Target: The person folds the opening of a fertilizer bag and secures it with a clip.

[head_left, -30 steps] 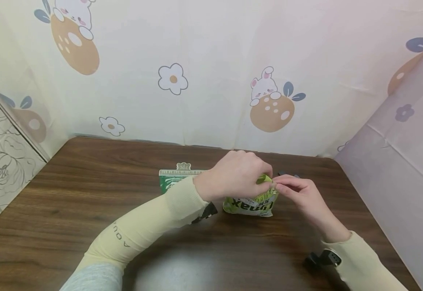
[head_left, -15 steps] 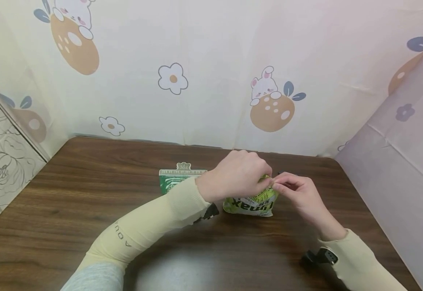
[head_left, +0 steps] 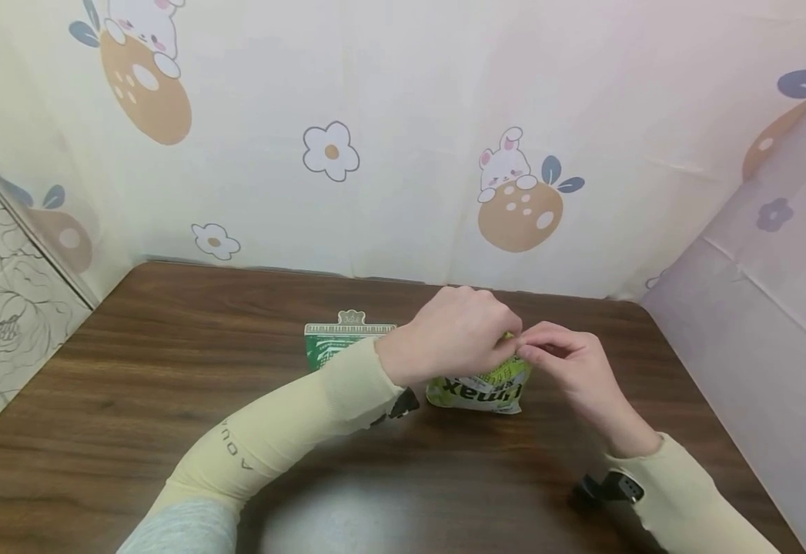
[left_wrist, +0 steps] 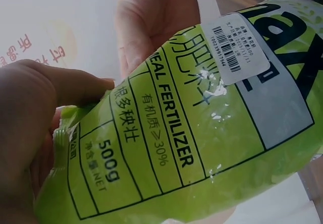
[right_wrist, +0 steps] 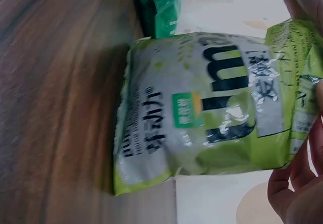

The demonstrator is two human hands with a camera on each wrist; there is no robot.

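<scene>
A green and grey plastic fertilizer bag stands on the table with its lettering upside down in the head view. My left hand reaches across from the left and grips its top edge, knuckles up. At the top right corner, thumb and index finger of my right hand pinch the edge, fingertips right beside the left hand's. The left wrist view shows the bag's printed face, with "500g" and a white barcode label. In the right wrist view the bag's plump body hangs together, its bottom near the wood.
Behind my left forearm lies a dark green packet topped by a white ruler-like strip, partly hidden. The brown wooden table ends at a patterned curtain behind. Dark wrist cameras sit under both sleeves.
The right hand has risen slightly and edged left, its fingertips closer to the left hand's. The left hand and the bag stay almost where they were.
</scene>
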